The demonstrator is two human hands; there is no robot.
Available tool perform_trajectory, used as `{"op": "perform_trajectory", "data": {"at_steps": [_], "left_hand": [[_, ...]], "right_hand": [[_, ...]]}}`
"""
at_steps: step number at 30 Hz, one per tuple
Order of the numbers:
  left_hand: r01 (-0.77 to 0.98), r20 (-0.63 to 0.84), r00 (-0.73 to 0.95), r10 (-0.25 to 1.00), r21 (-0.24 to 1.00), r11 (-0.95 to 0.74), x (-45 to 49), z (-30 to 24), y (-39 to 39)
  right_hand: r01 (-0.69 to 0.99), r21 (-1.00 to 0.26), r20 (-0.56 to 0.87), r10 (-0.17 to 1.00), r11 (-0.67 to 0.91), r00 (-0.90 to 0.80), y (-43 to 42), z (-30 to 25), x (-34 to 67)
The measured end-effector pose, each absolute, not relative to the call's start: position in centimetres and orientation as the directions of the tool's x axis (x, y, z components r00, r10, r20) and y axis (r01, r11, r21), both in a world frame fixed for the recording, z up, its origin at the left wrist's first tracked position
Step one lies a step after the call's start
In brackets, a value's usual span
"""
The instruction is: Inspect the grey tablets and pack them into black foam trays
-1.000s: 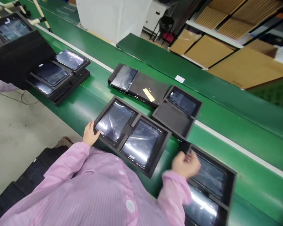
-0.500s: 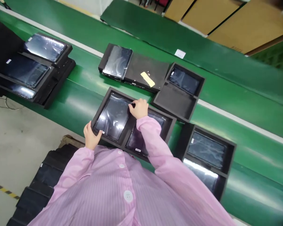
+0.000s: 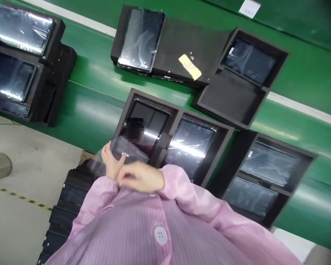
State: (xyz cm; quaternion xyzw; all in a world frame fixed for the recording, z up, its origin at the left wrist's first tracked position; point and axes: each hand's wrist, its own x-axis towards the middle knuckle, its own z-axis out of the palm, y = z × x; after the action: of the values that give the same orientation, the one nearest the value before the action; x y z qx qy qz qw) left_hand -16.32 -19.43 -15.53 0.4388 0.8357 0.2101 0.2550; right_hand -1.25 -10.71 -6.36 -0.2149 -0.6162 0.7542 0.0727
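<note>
In front of my body lies a black two-compartment tray [image 3: 175, 121] with a tablet in each compartment. The left tablet [image 3: 149, 117] has a dark, mirror-like screen, and a clear film [image 3: 131, 148] is lifted and folded back over its near part. My left hand [image 3: 112, 163] grips the tray's near left corner, thumb over the edge by a small white label. Close beside that wrist, my right hand [image 3: 142, 177] is closed on the film, its fingers blurred by motion. The right tablet [image 3: 193, 141] lies flat in its compartment, shiny under the lights.
Behind are a film-covered tablet [image 3: 142, 38] on a black block, a yellow paper strip [image 3: 189, 67] and a half-filled tray [image 3: 234, 95]. Another tray [image 3: 288, 189] with two tablets stands right. Stacked trays with tablets [image 3: 22, 29] are left; black trays [image 3: 59, 221] pile below the green bench [image 3: 91, 117].
My right hand has moved from the left tablet's far right corner down toward my left wrist, pulling the film off the screen. My left hand stays at the corner. The view has shifted closer.
</note>
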Motion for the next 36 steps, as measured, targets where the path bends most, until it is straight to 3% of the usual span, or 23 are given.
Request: {"op": "perform_trajectory", "data": {"at_steps": [2, 4, 8, 11, 12, 14, 16, 18, 21, 24, 28, 32, 36], "left_hand": [[0.635, -0.25, -0.478, 0.842, 0.564, 0.528, -16.5, -15.4, -19.4], [0.648, -0.236, -0.465, 0.853, 0.565, 0.51, -16.7, -15.4, -19.3], [0.653, -0.252, -0.461, 0.851, 0.552, 0.518, -17.1, -15.3, -19.3], [0.682, -0.236, -0.485, 0.842, 0.501, 0.533, -16.7, -15.2, -19.1], [0.705, -0.212, -0.492, 0.844, 0.472, 0.529, -16.5, -15.1, -19.0], [0.764, -0.144, -0.489, 0.86, 0.405, 0.502, -15.7, -14.7, -18.6], [0.821, -0.087, -0.45, 0.889, 0.351, 0.45, -14.6, -14.3, -18.2], [0.868, -0.064, -0.376, 0.925, 0.325, 0.375, -13.6, -14.0, -17.6], [0.905, -0.15, -0.12, 0.981, 0.389, 0.171, -12.2, -13.6, -16.6], [0.861, -0.223, 0.134, 0.966, 0.508, -0.002, -10.8, -13.4, -15.6], [0.837, -0.224, 0.228, 0.948, 0.542, -0.073, -8.0, -13.3, -14.7], [0.864, -0.299, 0.286, 0.91, 0.491, -0.111, -5.2, -13.4, -14.6], [0.887, -0.322, 0.26, 0.91, 0.452, -0.094, -4.4, -13.9, -14.7]], "right_hand": [[-0.034, -0.882, -0.064, 0.19, -0.469, -0.98, -12.2, -4.9, -1.8], [-0.133, -0.795, 0.026, 0.187, -0.592, -0.982, -12.4, -4.2, -1.7], [-0.252, -0.744, 0.057, 0.317, -0.619, -0.947, -10.9, -3.4, -0.1], [-0.298, -0.783, -0.063, 0.546, -0.546, -0.835, -9.2, -3.1, 2.4], [-0.276, -0.831, -0.15, 0.673, -0.482, -0.724, -8.5, -3.4, 3.7], [-0.11, -0.941, -0.271, 0.908, -0.319, -0.32, -6.8, -4.7, 7.1], [0.189, -0.96, -0.187, 0.976, -0.206, 0.114, -5.1, -7.0, 11.6], [0.504, -0.839, -0.079, 0.963, -0.204, 0.257, -3.8, -9.5, 16.5], [0.861, -0.457, -0.1, 0.975, -0.223, 0.2, -3.3, -12.2, 22.4], [0.959, -0.239, -0.14, 0.983, -0.153, 0.122, -3.8, -13.2, 24.7], [0.952, -0.287, -0.096, 0.992, -0.105, 0.08, -3.7, -13.8, 24.3], [0.928, -0.359, -0.05, 0.995, -0.096, 0.084, -4.0, -13.2, 22.9], [0.849, -0.512, -0.262, 0.965, -0.128, -0.013, -7.1, -9.4, 18.2]]}}
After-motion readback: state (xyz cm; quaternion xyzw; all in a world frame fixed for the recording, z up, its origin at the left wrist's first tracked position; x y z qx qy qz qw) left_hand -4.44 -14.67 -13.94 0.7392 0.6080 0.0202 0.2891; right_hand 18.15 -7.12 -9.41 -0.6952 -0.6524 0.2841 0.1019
